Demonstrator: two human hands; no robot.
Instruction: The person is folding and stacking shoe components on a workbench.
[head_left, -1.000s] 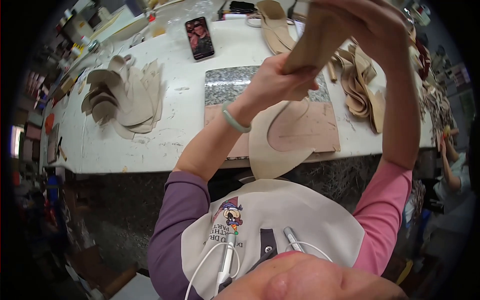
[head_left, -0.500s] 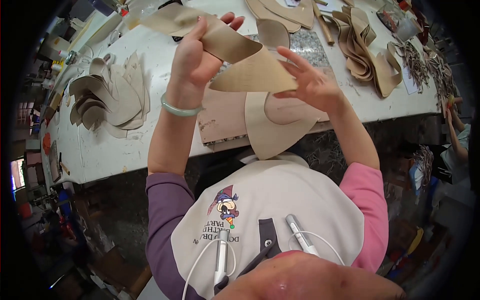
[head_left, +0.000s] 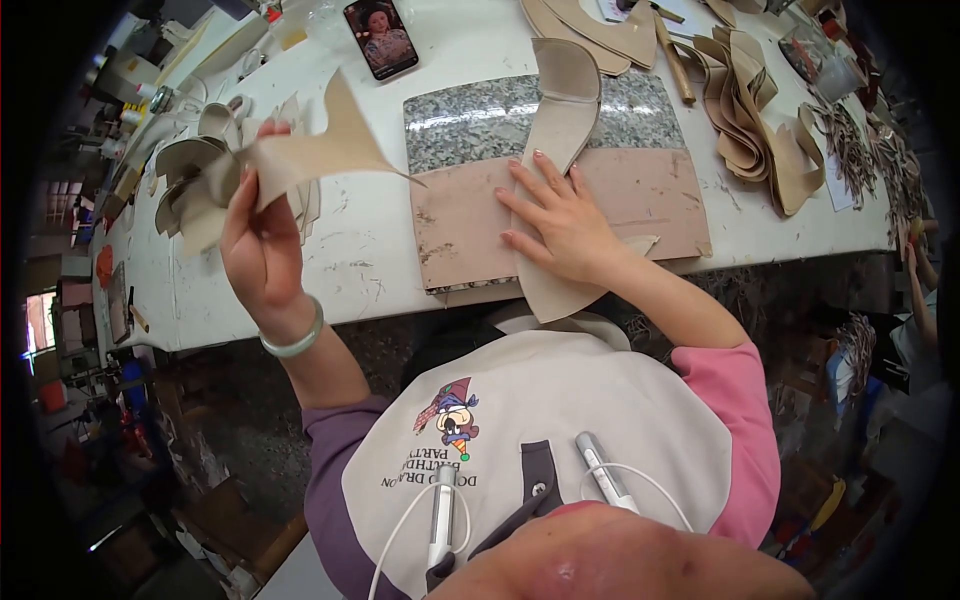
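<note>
Left hand: we see the left hand [head_left: 262, 245] raised above the tabletop's left part, fingers clenched on a tan leather piece [head_left: 300, 165].
Held piece: its long axis runs left to right; a sharp tip points right toward the stone slab [head_left: 480, 115], a second tip points up and away from us.
Right hand: the right hand [head_left: 560, 215] lies flat with fingers spread, grasping nothing, pressing a curved leather strip [head_left: 555, 130] against the brown cutting mat [head_left: 660, 205].
Strip: its long axis runs from the tabletop's near edge, where its lower end overhangs, up to the slab, where its top folds over.
Mat and slab: we find the mat covering the near half of the speckled slab, at the middle of the near edge.
Left side: a heap of cut tan pieces [head_left: 185, 175] sits just behind the held piece, near the left edge.
Far side: a phone [head_left: 380, 38] lies by the far edge; a wooden-handled tool [head_left: 673, 60] lies right of the slab.
Right side: a pile of folded tan strips [head_left: 750, 120] lies near the right edge.
Surface: a white, scuffed tabletop [head_left: 360, 250].
Room: cluttered shelving shows dimly at the left; we cannot tell its contents.
</note>
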